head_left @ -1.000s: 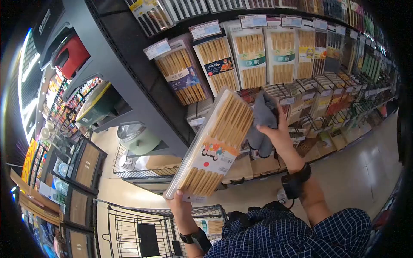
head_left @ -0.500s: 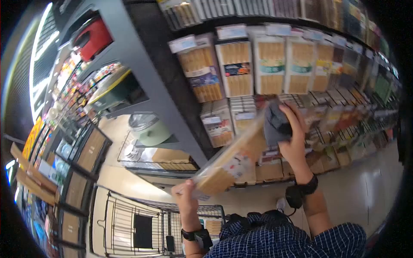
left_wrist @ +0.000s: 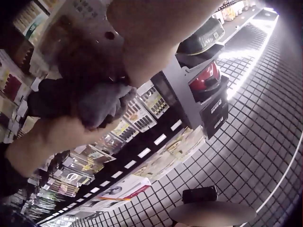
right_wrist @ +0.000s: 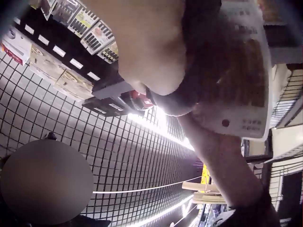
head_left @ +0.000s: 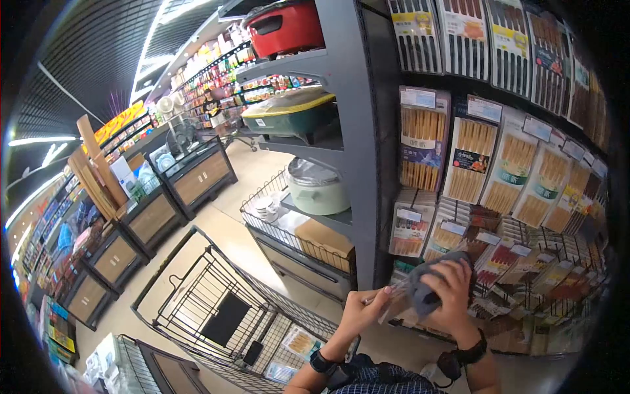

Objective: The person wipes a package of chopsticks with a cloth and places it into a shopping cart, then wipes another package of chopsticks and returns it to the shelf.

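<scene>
1. with left hand (head_left: 365, 311), gripping the edge of one flat, clear-plastic chopstick pack (right_wrist: 236, 85), smooth and round-cornered, near the hanging packs (head_left: 468, 180).
2. with right hand (head_left: 450, 289), curling fingers round one soft, bunched grey cloth (head_left: 420, 282), right beside the pack.
3. inside the wire-mesh trolley (head_left: 228, 320), two flat packs (head_left: 300, 343).
4. on grey shelving (head_left: 348, 98), three rounded vessels: glossy red pot (head_left: 289, 31), yellow-rimmed dark green pan (head_left: 289, 119), pale green pot (head_left: 321, 197).
5. in the wire basket (head_left: 305, 245) below, white crockery (head_left: 264, 203), one brown carton (head_left: 321, 235).

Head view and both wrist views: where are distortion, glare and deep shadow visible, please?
Head view: fisheye curving, black corners, bright ceiling lights; left wrist view: grey cloth partly in deep shadow, glare upper right; right wrist view: package dark in shadow, ceiling lights glaring.
</scene>
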Demonstrator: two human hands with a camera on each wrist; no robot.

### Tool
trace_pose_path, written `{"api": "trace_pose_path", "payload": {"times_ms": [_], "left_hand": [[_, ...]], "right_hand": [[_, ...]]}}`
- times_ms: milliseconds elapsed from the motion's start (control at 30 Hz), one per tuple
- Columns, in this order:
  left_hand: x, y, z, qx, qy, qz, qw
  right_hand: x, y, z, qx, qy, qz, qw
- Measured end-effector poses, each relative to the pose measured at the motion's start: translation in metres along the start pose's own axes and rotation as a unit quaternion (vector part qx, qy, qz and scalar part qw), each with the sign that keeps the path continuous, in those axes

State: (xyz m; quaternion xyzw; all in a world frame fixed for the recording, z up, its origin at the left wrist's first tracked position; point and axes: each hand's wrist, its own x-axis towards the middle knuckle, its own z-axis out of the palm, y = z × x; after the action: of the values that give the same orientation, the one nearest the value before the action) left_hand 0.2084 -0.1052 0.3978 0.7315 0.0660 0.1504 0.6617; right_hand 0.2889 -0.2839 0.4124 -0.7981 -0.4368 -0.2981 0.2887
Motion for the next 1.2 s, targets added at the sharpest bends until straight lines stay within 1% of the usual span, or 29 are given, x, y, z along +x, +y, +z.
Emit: {"api": "trace_pose_path", "payload": {"times_ms": [100, 133, 233, 267, 333, 400, 433, 533, 567, 667, 700, 733, 800, 833, 867, 933, 1033, 1133, 1167, 1200], "left_hand": [[-0.001, -0.011, -0.002, -0.018, 0.035, 0.010, 0.999], [-0.001, -0.010, -0.001, -0.013, 0.027, 0.009, 0.999], [0.000, -0.005, 0.002, -0.006, 0.006, -0.002, 1.000], [0.002, -0.007, 0.003, -0.006, 0.001, -0.014, 1.000], [0.005, -0.011, 0.007, -0.005, -0.004, -0.024, 1.000], [0.007, -0.016, 0.013, 0.000, -0.005, -0.023, 1.000], [0.007, -0.010, 0.010, -0.011, -0.025, -0.033, 0.999], [0.007, -0.021, 0.009, -0.005, -0.017, -0.016, 1.000], [0.005, -0.023, 0.008, -0.001, -0.012, -0.017, 1.000], [0.000, -0.013, 0.002, 0.011, -0.003, -0.027, 1.000], [-0.002, -0.008, -0.002, 0.016, -0.002, -0.037, 0.999], [-0.003, -0.005, -0.004, 0.020, -0.002, -0.047, 0.999], [-0.004, -0.011, 0.000, 0.013, 0.011, -0.029, 0.999], [-0.003, -0.012, 0.002, 0.009, 0.016, -0.019, 1.000], [-0.002, -0.011, 0.004, 0.000, 0.014, -0.034, 0.999], [-0.002, -0.006, 0.008, -0.018, 0.009, -0.063, 0.998], [0.003, -0.020, 0.011, -0.050, 0.015, -0.078, 0.996], [0.000, -0.022, 0.007, -0.055, 0.000, -0.074, 0.996], [-0.002, -0.020, 0.006, -0.044, 0.009, -0.067, 0.997], [-0.003, -0.012, 0.004, -0.033, 0.017, -0.060, 0.998]], "right_hand": [[-0.015, 0.048, 0.010, -0.062, 0.023, 0.066, 0.996], [-0.020, 0.057, 0.013, -0.080, 0.026, 0.088, 0.993], [-0.026, 0.051, 0.014, -0.078, 0.013, 0.111, 0.991], [-0.025, 0.041, 0.014, -0.048, 0.048, 0.092, 0.993], [-0.022, 0.019, 0.013, 0.002, 0.023, 0.060, 0.998], [-0.026, 0.009, 0.019, 0.018, -0.005, 0.027, 0.999], [-0.027, 0.003, 0.018, 0.015, -0.009, 0.016, 1.000], [-0.028, 0.007, 0.019, 0.031, 0.000, 0.002, 1.000], [-0.026, 0.010, 0.017, 0.022, -0.009, 0.004, 1.000], [-0.028, 0.037, 0.019, 0.009, 0.019, 0.081, 0.996], [-0.037, 0.059, 0.025, -0.040, 0.021, 0.096, 0.994], [-0.038, 0.060, 0.026, -0.045, 0.022, 0.117, 0.992], [-0.038, 0.061, 0.026, -0.057, 0.027, 0.160, 0.985], [-0.037, 0.056, 0.026, -0.054, 0.030, 0.132, 0.989], [-0.036, 0.046, 0.027, -0.013, 0.026, 0.131, 0.991], [-0.032, 0.015, 0.024, 0.037, 0.007, 0.074, 0.997], [-0.042, -0.004, 0.032, 0.047, -0.020, -0.007, 0.999], [-0.043, 0.005, 0.032, 0.036, 0.000, -0.038, 0.999], [-0.042, 0.013, 0.030, 0.025, 0.004, -0.040, 0.999], [-0.040, 0.020, 0.025, 0.024, 0.015, -0.001, 1.000]]}}
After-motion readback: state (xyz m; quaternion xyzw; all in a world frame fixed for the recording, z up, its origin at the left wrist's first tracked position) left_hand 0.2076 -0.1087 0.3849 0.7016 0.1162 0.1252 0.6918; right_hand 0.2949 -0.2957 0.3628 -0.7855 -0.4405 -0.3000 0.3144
